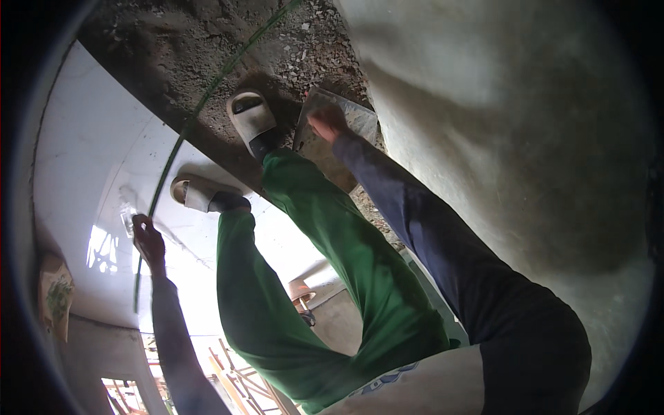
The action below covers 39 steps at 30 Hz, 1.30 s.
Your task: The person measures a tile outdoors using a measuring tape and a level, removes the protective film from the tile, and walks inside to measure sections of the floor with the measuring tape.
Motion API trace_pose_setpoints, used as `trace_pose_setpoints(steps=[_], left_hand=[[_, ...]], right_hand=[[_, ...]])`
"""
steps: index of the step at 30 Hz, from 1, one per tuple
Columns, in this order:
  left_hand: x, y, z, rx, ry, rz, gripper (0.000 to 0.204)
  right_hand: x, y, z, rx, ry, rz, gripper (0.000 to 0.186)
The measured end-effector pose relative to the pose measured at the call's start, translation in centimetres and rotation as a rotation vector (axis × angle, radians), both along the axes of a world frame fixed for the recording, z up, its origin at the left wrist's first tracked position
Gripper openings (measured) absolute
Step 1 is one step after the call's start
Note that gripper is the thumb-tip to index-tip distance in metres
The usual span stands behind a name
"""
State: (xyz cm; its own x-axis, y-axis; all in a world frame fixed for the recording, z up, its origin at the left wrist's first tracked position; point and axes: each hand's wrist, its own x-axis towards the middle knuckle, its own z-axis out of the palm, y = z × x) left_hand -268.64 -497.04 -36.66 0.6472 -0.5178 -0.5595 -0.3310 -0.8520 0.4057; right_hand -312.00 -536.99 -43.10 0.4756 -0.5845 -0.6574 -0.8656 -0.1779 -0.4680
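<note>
A long thin green strip point(181, 138) runs from the top of the view down across the white floor tiles. My left hand point(150, 242) has its fingers closed around it near its lower end. Beside those fingertips is a clear, shiny patch; whether it is plastic or a reflection I cannot make out. My right hand point(328, 123) is curled over a dusty grey rectangular board point(360, 119) lying by the wall. What its fingers hold, if anything, is hidden.
My feet wear light slides: one slide point(253, 117) on rough dirt, the other slide point(197, 192) on glossy tiles point(90, 159). A pale wall point(498, 138) rises close on the right. Gravel point(311, 48) lies at its foot. At left stands a carton-like object point(55, 290); a bucket-like thing point(300, 290) is behind me.
</note>
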Motion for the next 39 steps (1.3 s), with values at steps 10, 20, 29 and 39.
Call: trace_pose_setpoints(steps=[10, 20, 29, 39], left_hand=[[-13.2, 10.5, 27.9, 0.031, -0.044, 0.057, 0.017], [-26.3, 19.7, 36.0, -0.022, -0.055, -0.02, 0.007], [-33.6, 33.2, 44.3, 0.07, -0.241, -0.359, 0.006], [-50.0, 41.0, 53.0, 0.075, -0.25, -0.208, 0.01]], right_hand=[[-15.9, 14.6, 24.0, 0.162, 0.566, 0.003, 0.024], [-34.6, 40.8, 44.4, 0.305, 0.572, -0.801, 0.021], [-44.7, 67.2, 53.5, 0.367, 0.332, -0.305, 0.029], [-61.0, 71.1, 57.3, 0.282, 0.31, -0.831, 0.042]])
